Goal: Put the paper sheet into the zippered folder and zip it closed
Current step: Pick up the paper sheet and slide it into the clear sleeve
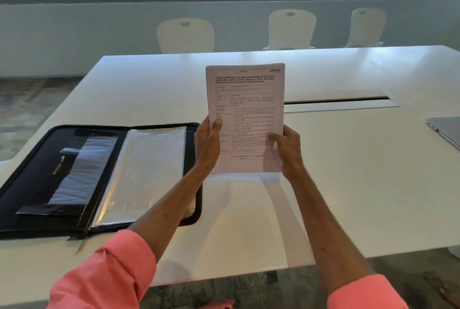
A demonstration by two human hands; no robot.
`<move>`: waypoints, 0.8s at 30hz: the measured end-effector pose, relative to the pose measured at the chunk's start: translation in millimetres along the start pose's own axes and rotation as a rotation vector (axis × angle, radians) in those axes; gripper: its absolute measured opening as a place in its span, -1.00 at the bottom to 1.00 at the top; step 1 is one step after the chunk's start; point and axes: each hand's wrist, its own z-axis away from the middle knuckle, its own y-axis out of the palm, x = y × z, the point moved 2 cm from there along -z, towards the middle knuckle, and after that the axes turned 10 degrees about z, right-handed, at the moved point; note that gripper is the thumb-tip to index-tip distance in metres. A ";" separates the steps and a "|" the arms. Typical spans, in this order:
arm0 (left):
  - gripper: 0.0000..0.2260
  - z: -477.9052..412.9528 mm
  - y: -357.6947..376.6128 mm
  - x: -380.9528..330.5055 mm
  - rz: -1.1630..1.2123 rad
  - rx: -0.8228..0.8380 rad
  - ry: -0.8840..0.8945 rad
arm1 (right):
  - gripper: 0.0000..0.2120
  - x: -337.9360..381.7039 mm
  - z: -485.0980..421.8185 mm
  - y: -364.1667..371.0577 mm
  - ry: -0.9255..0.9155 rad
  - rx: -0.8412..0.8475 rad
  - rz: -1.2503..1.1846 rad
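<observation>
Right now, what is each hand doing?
Left hand: closed on the paper sheet, gripping its left edge.
Right hand: closed on the same sheet, gripping its right edge.

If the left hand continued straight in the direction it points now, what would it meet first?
Probably nothing soon: the left hand, holding the printed paper sheet, points away over bare white table; depth is unclear.

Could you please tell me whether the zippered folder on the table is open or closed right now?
Open: the zippered folder lies spread flat, both inner panels and a clear sleeve showing.
</observation>
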 end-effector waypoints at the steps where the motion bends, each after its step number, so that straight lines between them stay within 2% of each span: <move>1: -0.71 -2.2 -4.9 -1.7 -0.009 -0.012 -0.003 | -0.67 3.8 -1.7 2.5 0.011 0.041 -0.012; 4: -0.74 -7.3 -23.7 -8.8 -0.015 -0.035 -0.019 | -0.76 13.8 -7.9 14.2 0.023 0.173 -0.074; 6: -0.73 -10.8 -41.0 -13.4 -0.019 -0.042 -0.046 | -0.71 19.0 -12.4 25.3 0.044 0.261 -0.147; 11: -0.70 -23.1 -86.9 -22.8 -0.029 -0.009 -0.119 | -0.64 24.8 -30.7 61.7 0.035 0.415 -0.141; 14: -0.68 -32.0 -116.7 -27.6 -0.017 -0.033 -0.155 | -0.64 25.0 -38.8 91.8 0.056 0.468 -0.112; 19: -0.79 -50.0 -169.1 -26.3 -0.039 -0.092 -0.200 | -0.64 27.6 -42.1 144.3 0.057 0.545 -0.018; 24: -0.77 -66.5 -213.9 -25.1 -0.095 -0.126 -0.205 | -0.71 37.5 -46.3 195.1 0.026 0.607 0.045</move>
